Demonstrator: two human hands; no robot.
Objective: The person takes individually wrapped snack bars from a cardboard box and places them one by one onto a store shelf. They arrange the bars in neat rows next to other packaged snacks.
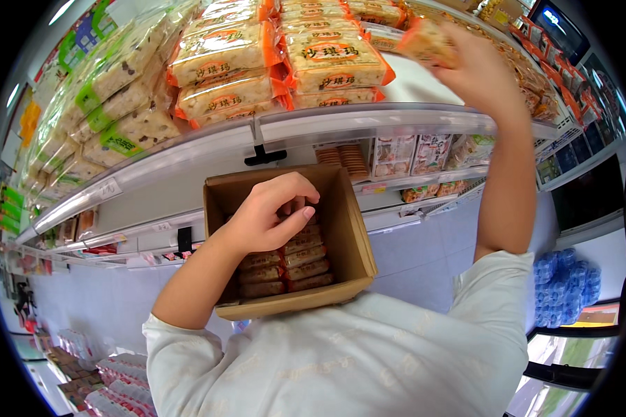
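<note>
An open cardboard box [362, 245] rests against my shirt, with several wrapped snack packs [305, 255] in rows inside. My left hand [276, 211] is over the box opening, fingers curled; whether it touches or holds a pack cannot be seen. At the upper right, my right hand [472, 68] grips one orange-ended packet of sachima [430, 44], slightly blurred, above the white shelf surface [417, 83]. Left of that hand, stacks of similar sachima packets [334, 57] stand on the upper shelf.
Larger bags with green labels [120, 88] fill the shelf's left part. A clear shelf edge strip [375, 117] runs between the box and the stacks. Lower shelves hold biscuits [344, 159] and boxed snacks [394, 156]. Shrink-wrapped blue bottles [566, 286] stand at the right, other bottle packs [122, 385] at lower left.
</note>
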